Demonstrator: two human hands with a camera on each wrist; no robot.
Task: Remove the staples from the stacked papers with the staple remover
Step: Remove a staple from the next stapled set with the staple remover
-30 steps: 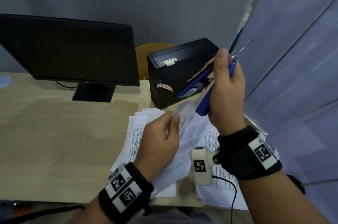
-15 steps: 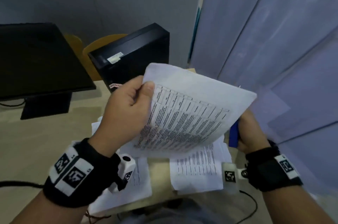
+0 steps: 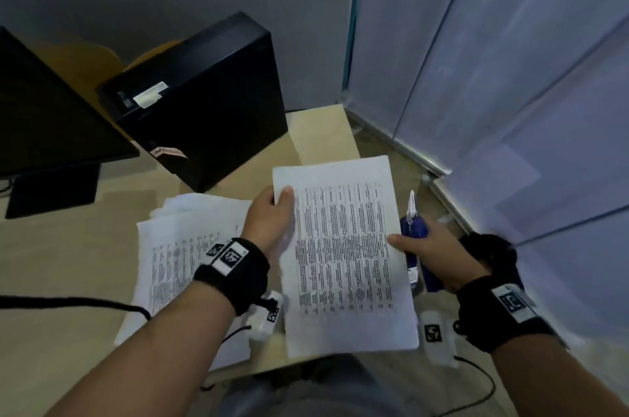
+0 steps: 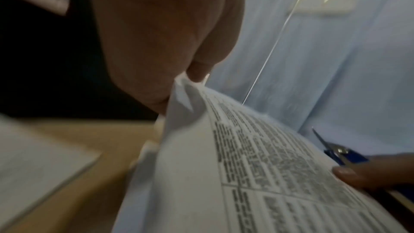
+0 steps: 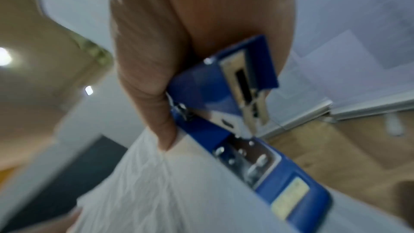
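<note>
The printed sheet (image 3: 343,253) is held above the bench (image 3: 68,267), the left hand (image 3: 272,215) pinching its upper left corner. The right hand (image 3: 439,256) grasps the blue staple remover (image 3: 413,229), thumb touching the sheet's right edge. A paper stack (image 3: 183,246) lies left, beside a black computer case (image 3: 204,103) and monitor (image 3: 51,124).

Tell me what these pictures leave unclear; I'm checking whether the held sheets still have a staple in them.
- Staple: none discernible on the printed sheets in any view; the left hand covers the pinched corner, and the left wrist view is blurred.
- Printed text: too blurred to read.
- Blue staple remover: the right hand hides its middle.
- Paper pile: the left forearm covers part of it.
</note>
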